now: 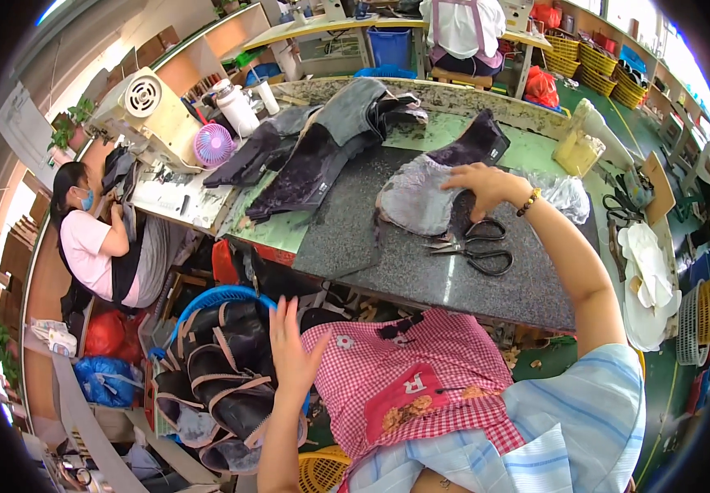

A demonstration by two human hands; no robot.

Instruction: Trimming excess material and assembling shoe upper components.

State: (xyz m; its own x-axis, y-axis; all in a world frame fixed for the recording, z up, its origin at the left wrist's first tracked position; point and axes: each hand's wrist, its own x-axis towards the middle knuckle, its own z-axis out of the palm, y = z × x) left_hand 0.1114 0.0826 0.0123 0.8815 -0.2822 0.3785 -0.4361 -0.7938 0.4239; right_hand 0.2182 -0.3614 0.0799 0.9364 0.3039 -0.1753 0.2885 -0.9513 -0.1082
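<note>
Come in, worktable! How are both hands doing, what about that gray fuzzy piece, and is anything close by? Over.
Left grip open, empty. Right grip spread, at edge of gray fuzzy piece, contact unclear. Scissors close by, on dark slab.

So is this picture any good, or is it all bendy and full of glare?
In the head view, straight edges bow toward the round black border; daylight bleaches the windows at upper right; a bright streak glares off the dark slab below the blades of the scissors; the right hand looks reasonably clear.
</note>
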